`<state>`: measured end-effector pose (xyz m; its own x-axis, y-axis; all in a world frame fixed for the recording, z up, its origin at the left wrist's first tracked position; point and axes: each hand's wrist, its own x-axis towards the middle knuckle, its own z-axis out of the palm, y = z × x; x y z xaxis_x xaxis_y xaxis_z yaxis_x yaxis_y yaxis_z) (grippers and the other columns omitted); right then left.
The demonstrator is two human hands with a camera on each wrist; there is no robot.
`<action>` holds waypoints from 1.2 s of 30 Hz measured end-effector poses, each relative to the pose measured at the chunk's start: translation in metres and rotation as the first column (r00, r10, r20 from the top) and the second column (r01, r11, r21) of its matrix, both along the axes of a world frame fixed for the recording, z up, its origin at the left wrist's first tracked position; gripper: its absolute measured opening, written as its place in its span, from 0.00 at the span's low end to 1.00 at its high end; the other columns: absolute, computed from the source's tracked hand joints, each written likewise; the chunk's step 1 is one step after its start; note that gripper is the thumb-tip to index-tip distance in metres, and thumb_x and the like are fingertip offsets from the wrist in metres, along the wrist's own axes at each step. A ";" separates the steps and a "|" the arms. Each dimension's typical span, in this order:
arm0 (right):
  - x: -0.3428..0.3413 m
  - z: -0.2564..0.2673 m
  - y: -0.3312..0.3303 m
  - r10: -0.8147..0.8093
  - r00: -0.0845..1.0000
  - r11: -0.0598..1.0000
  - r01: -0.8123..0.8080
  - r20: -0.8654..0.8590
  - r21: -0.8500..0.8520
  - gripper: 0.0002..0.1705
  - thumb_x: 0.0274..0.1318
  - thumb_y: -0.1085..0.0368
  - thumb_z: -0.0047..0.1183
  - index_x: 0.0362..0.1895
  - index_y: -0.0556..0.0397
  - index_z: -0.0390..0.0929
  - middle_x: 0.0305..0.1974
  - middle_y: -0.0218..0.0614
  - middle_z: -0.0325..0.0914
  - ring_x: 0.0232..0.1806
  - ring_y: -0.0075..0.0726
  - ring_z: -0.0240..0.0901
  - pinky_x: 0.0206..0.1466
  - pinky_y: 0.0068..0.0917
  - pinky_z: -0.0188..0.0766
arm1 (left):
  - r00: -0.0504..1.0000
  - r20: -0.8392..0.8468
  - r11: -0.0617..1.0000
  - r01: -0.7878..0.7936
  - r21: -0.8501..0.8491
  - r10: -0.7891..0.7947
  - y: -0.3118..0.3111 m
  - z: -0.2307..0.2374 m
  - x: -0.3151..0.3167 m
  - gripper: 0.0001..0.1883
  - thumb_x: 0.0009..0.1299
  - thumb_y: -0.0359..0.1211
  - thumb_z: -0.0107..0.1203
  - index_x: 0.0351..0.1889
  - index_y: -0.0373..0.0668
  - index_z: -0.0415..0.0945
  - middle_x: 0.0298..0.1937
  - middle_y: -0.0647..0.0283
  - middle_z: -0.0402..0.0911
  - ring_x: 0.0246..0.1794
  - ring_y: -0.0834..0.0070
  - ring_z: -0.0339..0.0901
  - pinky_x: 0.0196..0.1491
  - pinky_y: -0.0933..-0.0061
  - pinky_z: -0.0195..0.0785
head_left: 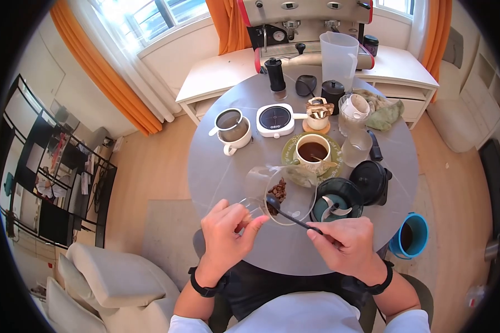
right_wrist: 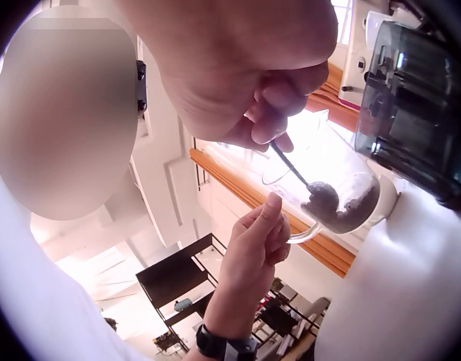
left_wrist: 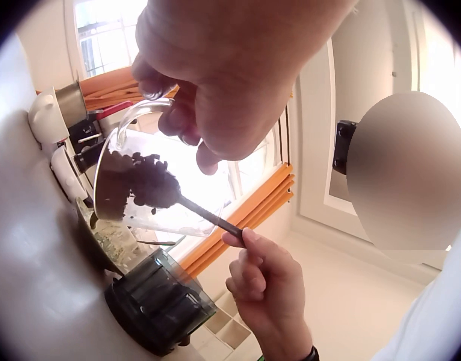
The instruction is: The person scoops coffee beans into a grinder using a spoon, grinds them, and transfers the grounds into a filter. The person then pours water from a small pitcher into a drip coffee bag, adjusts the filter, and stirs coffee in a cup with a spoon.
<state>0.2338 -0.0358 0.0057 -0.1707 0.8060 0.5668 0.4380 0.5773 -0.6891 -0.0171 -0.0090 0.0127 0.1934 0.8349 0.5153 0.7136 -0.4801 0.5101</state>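
Observation:
A clear glass pitcher (head_left: 301, 206) is tilted over the near part of the round table, brown clumps (head_left: 278, 190) inside it. My left hand (head_left: 225, 230) grips its glass handle (right_wrist: 305, 234). Between the thumb and fingers of my right hand (head_left: 347, 244) is the dark handle of a spoon (head_left: 294, 220); its round head is inside the pitcher among the clumps (left_wrist: 144, 179). Just right of the pitcher stands a dark translucent container (head_left: 336, 201) with a blade-like part in it, also seen in the left wrist view (left_wrist: 159, 301).
Behind the pitcher a cup of dark liquid (head_left: 312, 151) sits on a green plate (head_left: 288, 151). A black lid-like piece (head_left: 370, 180), a glass (head_left: 356, 149), a white scale (head_left: 275, 120) and a white cup with a strainer (head_left: 233, 133) stand around. A blue bucket (head_left: 409, 236) is on the floor at right.

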 end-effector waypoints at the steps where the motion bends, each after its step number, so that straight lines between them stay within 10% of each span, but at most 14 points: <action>1: -0.001 0.000 -0.002 0.000 1.000 1.000 0.000 0.000 0.001 0.06 0.54 0.71 0.70 0.37 0.56 0.91 0.15 0.32 0.74 0.13 0.28 0.72 0.19 0.24 0.63 | 1.000 -0.010 1.000 -0.012 0.016 0.012 0.000 0.000 0.001 0.24 0.62 0.36 0.77 0.19 0.42 0.69 0.16 0.65 0.67 0.22 0.69 0.60 0.25 0.66 0.52; 4: -0.002 0.001 -0.005 0.030 0.993 0.985 -0.049 -0.118 -0.163 0.05 0.60 0.70 0.68 0.37 0.59 0.91 0.15 0.30 0.76 0.14 0.21 0.71 0.19 0.21 0.61 | 0.999 -0.030 0.999 -0.035 0.034 0.036 -0.003 -0.002 0.004 0.24 0.62 0.37 0.77 0.19 0.43 0.69 0.16 0.65 0.68 0.21 0.69 0.60 0.24 0.66 0.52; 7: 0.004 0.002 0.005 -0.171 0.819 0.758 -0.246 -0.548 -0.604 0.11 0.68 0.67 0.62 0.34 0.63 0.89 0.17 0.25 0.77 0.16 0.13 0.68 0.20 0.18 0.55 | 0.998 -0.043 0.998 -0.050 0.041 0.052 -0.006 -0.002 0.006 0.24 0.62 0.37 0.78 0.18 0.43 0.69 0.16 0.65 0.67 0.20 0.69 0.60 0.24 0.67 0.51; 24: 0.071 0.015 0.018 -0.368 0.627 0.802 -0.159 -0.687 -0.575 0.13 0.66 0.64 0.62 0.33 0.63 0.87 0.13 0.27 0.73 0.11 0.13 0.57 0.17 0.18 0.45 | 0.998 0.055 0.999 -0.022 -0.026 0.023 -0.008 -0.011 0.010 0.25 0.63 0.36 0.77 0.17 0.41 0.67 0.15 0.65 0.63 0.21 0.69 0.58 0.24 0.67 0.48; 34: 0.093 0.006 -0.025 -0.425 0.801 0.832 0.162 -0.422 -0.531 0.07 0.64 0.70 0.63 0.35 0.61 0.89 0.15 0.26 0.74 0.13 0.16 0.65 0.19 0.19 0.55 | 0.991 0.076 0.993 -0.106 -0.042 0.109 -0.001 -0.026 -0.002 0.25 0.62 0.35 0.77 0.17 0.43 0.66 0.14 0.65 0.64 0.19 0.67 0.57 0.23 0.65 0.48; 36: 0.081 0.002 -0.023 -0.333 0.943 0.937 0.333 0.018 -0.100 0.05 0.59 0.70 0.68 0.35 0.60 0.89 0.15 0.29 0.74 0.12 0.19 0.65 0.19 0.22 0.57 | 0.993 0.070 0.995 -0.097 -0.034 0.099 0.000 -0.025 0.000 0.25 0.62 0.34 0.77 0.17 0.42 0.65 0.14 0.64 0.63 0.19 0.67 0.57 0.23 0.64 0.48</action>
